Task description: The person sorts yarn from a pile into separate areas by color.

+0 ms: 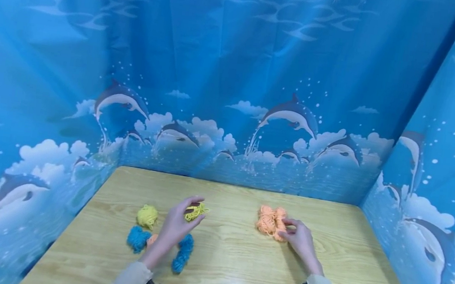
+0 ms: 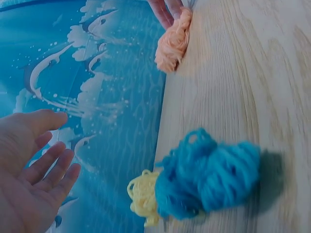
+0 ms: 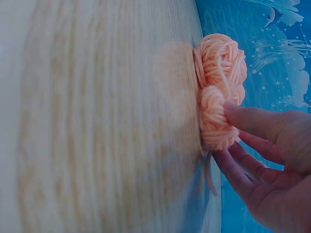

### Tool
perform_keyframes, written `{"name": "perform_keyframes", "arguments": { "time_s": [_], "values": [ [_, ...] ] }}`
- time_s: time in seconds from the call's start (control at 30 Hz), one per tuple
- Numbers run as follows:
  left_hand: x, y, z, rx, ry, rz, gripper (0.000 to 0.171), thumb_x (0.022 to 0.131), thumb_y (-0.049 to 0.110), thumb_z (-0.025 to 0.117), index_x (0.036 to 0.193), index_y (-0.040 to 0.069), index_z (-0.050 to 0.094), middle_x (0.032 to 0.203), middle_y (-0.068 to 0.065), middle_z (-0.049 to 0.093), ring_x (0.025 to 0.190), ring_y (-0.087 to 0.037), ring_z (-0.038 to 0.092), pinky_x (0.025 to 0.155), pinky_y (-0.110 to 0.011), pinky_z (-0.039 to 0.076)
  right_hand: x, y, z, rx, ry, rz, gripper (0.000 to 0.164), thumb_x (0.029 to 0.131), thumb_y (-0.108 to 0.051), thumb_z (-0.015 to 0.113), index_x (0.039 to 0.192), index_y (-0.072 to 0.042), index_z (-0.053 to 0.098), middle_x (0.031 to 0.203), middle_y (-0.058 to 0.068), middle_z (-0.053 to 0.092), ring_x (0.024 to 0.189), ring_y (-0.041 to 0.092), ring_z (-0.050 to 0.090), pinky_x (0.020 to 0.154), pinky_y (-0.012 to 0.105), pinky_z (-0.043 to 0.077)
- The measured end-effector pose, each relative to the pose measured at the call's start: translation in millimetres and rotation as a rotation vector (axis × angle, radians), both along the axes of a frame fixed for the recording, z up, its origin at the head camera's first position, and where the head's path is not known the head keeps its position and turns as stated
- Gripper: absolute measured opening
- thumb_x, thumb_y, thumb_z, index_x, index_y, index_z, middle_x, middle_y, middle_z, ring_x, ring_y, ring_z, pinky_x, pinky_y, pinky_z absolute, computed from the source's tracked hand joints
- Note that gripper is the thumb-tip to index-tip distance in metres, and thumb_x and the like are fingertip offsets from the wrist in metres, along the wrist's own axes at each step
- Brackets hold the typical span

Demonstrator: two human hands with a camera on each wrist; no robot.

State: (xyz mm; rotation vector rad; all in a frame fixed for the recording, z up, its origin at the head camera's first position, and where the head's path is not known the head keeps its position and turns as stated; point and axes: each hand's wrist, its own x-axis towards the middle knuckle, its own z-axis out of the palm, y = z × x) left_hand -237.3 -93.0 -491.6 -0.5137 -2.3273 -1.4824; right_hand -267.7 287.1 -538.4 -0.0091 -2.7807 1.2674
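Observation:
My right hand point(image 1: 302, 239) is at the right edge of a cluster of peach yarn balls point(image 1: 267, 221). In the right wrist view its thumb and fingers grip the nearest peach yarn ball point(image 3: 216, 128), whose loose strands hang by the fingertips. My left hand point(image 1: 177, 221) hovers with spread fingers over a loose yellow yarn bundle point(image 1: 196, 211). The left wrist view shows that hand point(image 2: 34, 170) holding nothing, apart from the yarn. A yellow yarn ball point(image 1: 147, 216) and a blue yarn ball point(image 1: 138, 239) lie left of it.
Another blue yarn skein point(image 1: 183, 255) lies right of the left forearm, which partly hides a peach yarn piece point(image 1: 151, 240). Everything lies on a wood-grain table point(image 1: 230, 256). A blue dolphin-print curtain point(image 1: 236, 67) rises behind its far edge and along both sides.

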Motion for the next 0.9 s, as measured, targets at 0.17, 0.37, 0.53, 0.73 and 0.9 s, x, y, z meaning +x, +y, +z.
{"name": "perform_keyframes", "arguments": {
  "time_s": [0.17, 0.37, 0.53, 0.73, 0.9],
  "values": [
    [5.0, -13.1, -0.1, -0.035, -0.003, 0.056, 0.046, 0.086, 0.001, 0.079, 0.129, 0.001, 0.063, 0.126, -0.016, 0.067, 0.113, -0.037, 0.065, 0.092, -0.053, 0.057, -0.8, 0.2, 1.1, -0.014, -0.006, 0.011, 0.044, 0.090, -0.007, 0.077, 0.130, 0.005, 0.063, 0.130, 0.026, 0.061, 0.100, 0.036, 0.068, 0.075, 0.037, 0.061],
    [11.3, -29.4, -2.4, -0.044, -0.018, 0.101, 0.047, 0.084, 0.001, 0.081, 0.128, 0.002, 0.064, 0.126, -0.013, 0.068, 0.115, -0.032, 0.064, 0.094, -0.048, 0.057, 0.7, 1.0, 1.4, -0.007, -0.004, 0.005, 0.044, 0.089, -0.005, 0.076, 0.130, 0.004, 0.063, 0.130, 0.025, 0.061, 0.100, 0.036, 0.068, 0.076, 0.038, 0.061],
    [18.3, -43.0, -6.1, -0.080, -0.047, 0.152, 0.045, 0.086, 0.005, 0.080, 0.129, 0.006, 0.065, 0.126, -0.009, 0.068, 0.115, -0.029, 0.065, 0.094, -0.045, 0.058, 0.4, 1.8, -0.1, 0.014, 0.009, 0.008, 0.042, 0.089, -0.004, 0.076, 0.129, 0.005, 0.064, 0.128, 0.025, 0.062, 0.098, 0.036, 0.069, 0.075, 0.039, 0.061],
    [26.6, -58.9, -11.4, -0.082, -0.100, 0.162, 0.045, 0.087, 0.007, 0.080, 0.129, 0.008, 0.065, 0.129, -0.010, 0.067, 0.118, -0.031, 0.064, 0.096, -0.047, 0.056, -0.3, 1.1, 0.4, 0.047, 0.023, 0.012, 0.045, 0.086, -0.005, 0.079, 0.127, 0.006, 0.064, 0.125, 0.027, 0.063, 0.095, 0.035, 0.070, 0.078, 0.042, 0.061],
    [31.0, -72.4, -17.0, -0.082, -0.141, 0.178, 0.046, 0.085, 0.008, 0.082, 0.128, 0.007, 0.065, 0.127, -0.010, 0.067, 0.115, -0.031, 0.064, 0.095, -0.047, 0.057, -0.7, 0.4, 0.8, 0.051, 0.016, 0.008, 0.045, 0.087, -0.004, 0.078, 0.128, 0.006, 0.064, 0.125, 0.027, 0.063, 0.095, 0.035, 0.071, 0.078, 0.043, 0.061]
  ]
}}
